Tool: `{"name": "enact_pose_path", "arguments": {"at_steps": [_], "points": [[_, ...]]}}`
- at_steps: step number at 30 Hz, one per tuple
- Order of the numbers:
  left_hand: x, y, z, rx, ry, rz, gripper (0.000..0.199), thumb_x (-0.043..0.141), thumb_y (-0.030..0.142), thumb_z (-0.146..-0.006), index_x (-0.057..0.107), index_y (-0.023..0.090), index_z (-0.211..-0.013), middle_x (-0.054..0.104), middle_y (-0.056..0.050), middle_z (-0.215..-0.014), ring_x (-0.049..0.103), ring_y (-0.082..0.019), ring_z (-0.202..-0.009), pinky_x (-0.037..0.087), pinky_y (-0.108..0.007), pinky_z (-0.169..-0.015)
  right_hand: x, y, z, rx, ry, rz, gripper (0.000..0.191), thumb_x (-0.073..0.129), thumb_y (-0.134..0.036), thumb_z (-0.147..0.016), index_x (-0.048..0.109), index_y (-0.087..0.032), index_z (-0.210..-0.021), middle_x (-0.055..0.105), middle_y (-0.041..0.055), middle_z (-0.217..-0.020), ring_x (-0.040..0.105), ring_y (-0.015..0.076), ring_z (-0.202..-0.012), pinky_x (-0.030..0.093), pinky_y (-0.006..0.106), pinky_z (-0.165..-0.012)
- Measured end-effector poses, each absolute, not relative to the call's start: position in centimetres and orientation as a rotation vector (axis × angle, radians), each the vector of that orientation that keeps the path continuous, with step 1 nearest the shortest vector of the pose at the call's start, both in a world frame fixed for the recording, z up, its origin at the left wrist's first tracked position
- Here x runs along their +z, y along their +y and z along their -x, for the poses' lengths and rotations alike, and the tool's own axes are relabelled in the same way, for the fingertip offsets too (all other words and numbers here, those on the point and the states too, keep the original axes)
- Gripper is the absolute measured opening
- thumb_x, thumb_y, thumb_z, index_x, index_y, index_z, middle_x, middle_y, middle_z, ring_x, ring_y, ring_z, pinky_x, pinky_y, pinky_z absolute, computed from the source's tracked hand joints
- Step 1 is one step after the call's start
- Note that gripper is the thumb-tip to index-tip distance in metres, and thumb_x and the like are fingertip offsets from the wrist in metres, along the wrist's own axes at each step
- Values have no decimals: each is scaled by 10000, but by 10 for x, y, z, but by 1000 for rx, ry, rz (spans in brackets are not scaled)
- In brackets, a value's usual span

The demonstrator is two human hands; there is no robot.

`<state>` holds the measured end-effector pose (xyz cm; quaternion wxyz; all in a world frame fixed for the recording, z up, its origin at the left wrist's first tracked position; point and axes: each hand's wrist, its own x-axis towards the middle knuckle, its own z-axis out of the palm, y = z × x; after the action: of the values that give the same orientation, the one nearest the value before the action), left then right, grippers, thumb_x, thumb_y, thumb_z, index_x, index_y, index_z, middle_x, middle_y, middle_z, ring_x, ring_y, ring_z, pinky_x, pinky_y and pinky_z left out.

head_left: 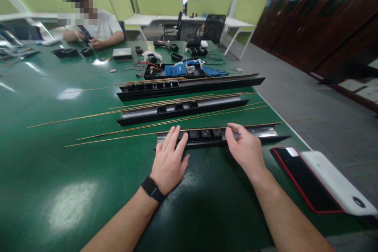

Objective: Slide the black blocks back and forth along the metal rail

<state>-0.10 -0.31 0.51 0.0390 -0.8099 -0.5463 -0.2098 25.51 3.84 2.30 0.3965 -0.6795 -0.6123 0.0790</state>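
Nearest me on the right, a red-edged phone (pixel 305 181) and a white device (pixel 336 183) lay side by side close to the edge of the green table (pixel 124 189), where a swing of my right forearm could, I judged, have knocked them. My left hand (pixel 169 161) was open, fingers outstretched, over the left part of the nearest channel (pixel 212 142). My right hand (pixel 246 147) had thumb and forefinger close together by the black blocks (pixel 206 134); I could not tell whether it gripped anything. Uneven pressure there might, I reckoned, have tipped or slid the channel, jostling its row. A thin rod (pixel 118 139) reached well past its left end, so a careless brush could have rolled it.

The nearest channel held those black blocks in a row between my hands. Beyond it, the middle channel (pixel 183 113) held three dark blocks (pixel 179 106), spaced apart. The far channel (pixel 191 89) had small black pieces (pixel 153 86) along its left half. Behind that, a black tray (pixel 159 77) held a blue pack (pixel 175 69) and reddish wires (pixel 153 69).
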Motion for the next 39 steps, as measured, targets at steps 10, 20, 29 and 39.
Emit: {"name": "enact_pose_path", "arguments": {"at_steps": [10, 20, 29, 39], "points": [[7, -3, 1, -643, -1685, 2485, 626, 628, 259, -956, 456, 182, -1553, 344, -190, -1705, 316, -349, -1594, 507, -568, -1087, 23, 39, -255, 197, -1551, 1718, 397, 583, -478, -959, 776, -202, -1169, 813, 82, -1024, 775, 258, -940, 586, 391, -938], [6, -4, 1, -633, -1680, 2490, 632, 610, 265, -961, 442, 188, -1565, 323, -188, -1715, 303, -353, -1598, 509, -578, -1078, 23, 39, -255, 200, -1558, 1717, 398, 592, -482, -961, 772, -207, -1186, 815, 79, -1011, 776, 261, -931, 584, 407, -952], [7, -4, 1, -634, -1681, 2491, 628, 623, 253, -956, 450, 184, -1556, 340, -194, -1706, 307, -348, -1597, 500, -561, -1093, 22, 39, -254, 189, -1572, 1712, 405, 584, -470, -952, 767, -198, -1192, 814, 87, -1023, 776, 270, -961, 576, 421, -979], [7, -4, 1, -626, -1675, 2488, 620, 612, 247, -961, 450, 172, -1554, 339, -193, -1706, 304, -345, -1599, 508, -565, -1078, 25, 38, -253, 208, -1565, 1725, 390, 593, -468, -943, 767, -209, -1176, 815, 81, -1011, 774, 262, -923, 587, 407, -951]]}}
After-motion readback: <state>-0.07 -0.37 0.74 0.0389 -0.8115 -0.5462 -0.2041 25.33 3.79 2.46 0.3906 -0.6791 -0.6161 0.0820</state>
